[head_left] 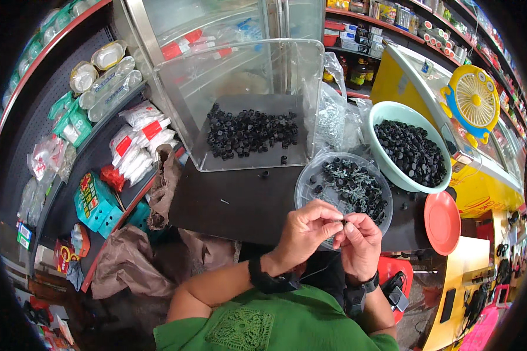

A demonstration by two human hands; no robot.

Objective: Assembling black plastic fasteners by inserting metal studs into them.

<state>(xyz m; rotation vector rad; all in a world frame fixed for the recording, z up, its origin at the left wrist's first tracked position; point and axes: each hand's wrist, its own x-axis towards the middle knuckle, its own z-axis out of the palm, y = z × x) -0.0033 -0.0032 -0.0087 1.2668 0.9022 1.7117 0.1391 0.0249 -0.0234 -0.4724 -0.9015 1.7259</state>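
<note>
My left hand and my right hand meet fingertip to fingertip over the near edge of a round clear tub. Both pinch a small black plastic part, mostly hidden by the fingers. Beneath and beyond them, the tub holds black caps and silver screws mixed together. A pale green basin full of small black caps stands to the right. At the far left of the tub, a clear rectangular bin lies on its side, with many black caps spread in it.
On the dark table lie a single screw and a loose black cap. A red plate sits at the right edge. Beyond are a plastic bag of screws, a yellow fan and packed shelves.
</note>
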